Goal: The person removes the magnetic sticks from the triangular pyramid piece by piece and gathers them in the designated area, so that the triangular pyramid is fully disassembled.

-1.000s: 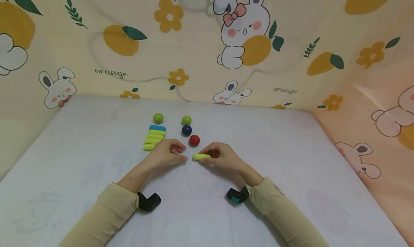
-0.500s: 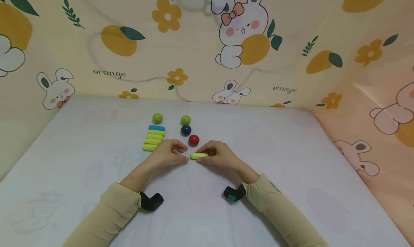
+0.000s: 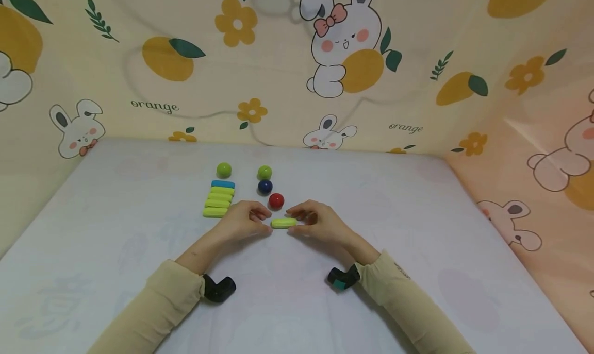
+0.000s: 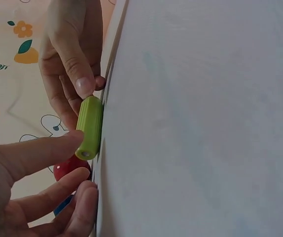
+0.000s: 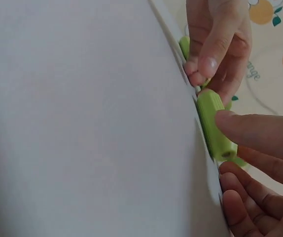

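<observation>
A short ribbed yellow-green rod (image 3: pixel 283 223) lies on the white tabletop between both hands; in the left wrist view a small grey dot shows in its end. My left hand (image 3: pixel 243 220) has thumb and fingers spread apart at the rod's left end, holding nothing. At the other end, my right hand (image 3: pixel 322 222) is likewise parted around the rod, its fingertips close to it without pinching. Just behind the rod sits a glossy red ball (image 3: pixel 276 201), with a navy ball (image 3: pixel 265 187) and a green ball (image 3: pixel 264 172) trailing away behind that.
Left of the balls, several yellow-green rods (image 3: pixel 219 203) lie side by side, partly behind the left hand, with a blue rod (image 3: pixel 223 184) at their far end. Another green ball (image 3: pixel 224 169) sits beyond them. A printed cloth wall (image 3: pixel 278 76) rises at the back.
The right hand has brought the yellow-green rod slightly left toward the left hand, then let go and drawn back a little. The left hand has barely moved.
</observation>
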`<state>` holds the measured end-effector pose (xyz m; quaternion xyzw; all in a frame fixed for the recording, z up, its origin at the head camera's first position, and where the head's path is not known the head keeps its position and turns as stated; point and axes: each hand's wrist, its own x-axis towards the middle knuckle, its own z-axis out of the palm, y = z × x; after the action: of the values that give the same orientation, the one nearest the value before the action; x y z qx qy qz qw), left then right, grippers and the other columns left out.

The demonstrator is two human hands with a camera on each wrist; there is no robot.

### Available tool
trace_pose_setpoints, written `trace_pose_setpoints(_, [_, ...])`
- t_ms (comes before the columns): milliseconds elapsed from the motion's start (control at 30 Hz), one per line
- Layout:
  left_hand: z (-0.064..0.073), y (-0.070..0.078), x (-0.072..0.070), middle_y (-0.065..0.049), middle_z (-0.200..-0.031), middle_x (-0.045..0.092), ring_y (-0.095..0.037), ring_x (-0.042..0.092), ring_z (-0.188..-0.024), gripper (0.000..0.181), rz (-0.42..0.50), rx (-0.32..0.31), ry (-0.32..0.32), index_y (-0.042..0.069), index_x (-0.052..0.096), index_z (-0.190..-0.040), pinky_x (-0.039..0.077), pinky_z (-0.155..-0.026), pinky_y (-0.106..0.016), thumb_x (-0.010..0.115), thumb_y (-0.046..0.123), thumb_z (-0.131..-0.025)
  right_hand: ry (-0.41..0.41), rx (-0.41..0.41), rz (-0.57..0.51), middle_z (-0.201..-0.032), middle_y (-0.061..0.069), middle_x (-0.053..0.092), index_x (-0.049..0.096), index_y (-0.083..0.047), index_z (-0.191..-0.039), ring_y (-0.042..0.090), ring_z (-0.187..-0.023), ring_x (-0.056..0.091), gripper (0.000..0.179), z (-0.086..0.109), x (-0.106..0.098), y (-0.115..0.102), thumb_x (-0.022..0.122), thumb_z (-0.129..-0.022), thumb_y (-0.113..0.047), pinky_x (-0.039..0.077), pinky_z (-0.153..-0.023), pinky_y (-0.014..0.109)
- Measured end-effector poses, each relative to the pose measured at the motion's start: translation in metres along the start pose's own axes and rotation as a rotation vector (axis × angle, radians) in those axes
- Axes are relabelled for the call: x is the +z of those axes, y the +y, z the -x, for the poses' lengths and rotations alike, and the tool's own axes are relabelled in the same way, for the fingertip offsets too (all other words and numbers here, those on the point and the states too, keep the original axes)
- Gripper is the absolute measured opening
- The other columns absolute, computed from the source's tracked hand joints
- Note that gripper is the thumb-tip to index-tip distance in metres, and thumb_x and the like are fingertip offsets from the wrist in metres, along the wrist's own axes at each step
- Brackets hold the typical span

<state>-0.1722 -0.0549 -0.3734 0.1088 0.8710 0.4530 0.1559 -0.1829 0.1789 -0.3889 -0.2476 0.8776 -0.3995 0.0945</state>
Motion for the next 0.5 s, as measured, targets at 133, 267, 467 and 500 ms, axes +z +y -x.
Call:
trace_pose_setpoints(133, [-0.002,0.003,0.003,-0.008,-0.099,0.067,-0.017,0.059,-0.084,0.033,-0.016,0.009,0.012,0.003,0.068,-0.108,0.049,-0.079,-0.031,0.077,0.013,-0.077,0.015,0.014,-0.015,-0.113,0.004,0.067,0.066,-0.011,-0.119,0.018,-0.097,0.058,0.041,0.006,-0.007,0.005,0.077,-0.081,-0.020,0.049,-0.080,0.030])
trace_pose_setpoints(267, [-0.004,0.005,0.007,-0.007,-0.098,0.066,-0.017,0.059,-0.085,0.032,-0.024,0.015,0.019,0.004,0.068,-0.107,0.049,-0.080,-0.031,0.077,0.012,-0.078,0.030,0.019,-0.009,-0.114,0.004,0.067,0.065,-0.010,-0.119,0.018,-0.097,0.058,0.041,0.011,-0.012,0.009,0.077,-0.081,-0.019,0.049,-0.081,0.030])
trace_pose_setpoints(467, [-0.007,0.007,0.010,-0.009,-0.099,0.068,-0.017,0.061,-0.084,0.031,-0.007,0.032,0.014,0.003,0.069,-0.107,0.050,-0.081,-0.033,0.077,0.008,-0.077,0.042,0.038,-0.010,-0.115,0.004,0.068,0.065,-0.010,-0.119,0.019,-0.098,0.058,0.041,0.018,-0.018,0.013,0.077,-0.081,-0.019,0.049,-0.082,0.031])
trace_pose_setpoints(500, [-0.007,0.008,0.011,-0.008,-0.099,0.068,-0.017,0.061,-0.083,0.030,-0.009,0.035,0.017,0.004,0.069,-0.106,0.050,-0.080,-0.032,0.077,0.007,-0.077,0.045,0.041,-0.013,-0.115,0.004,0.068,0.066,-0.010,-0.119,0.019,-0.098,0.058,0.040,0.019,-0.019,0.013,0.077,-0.081,-0.019,0.049,-0.082,0.030])
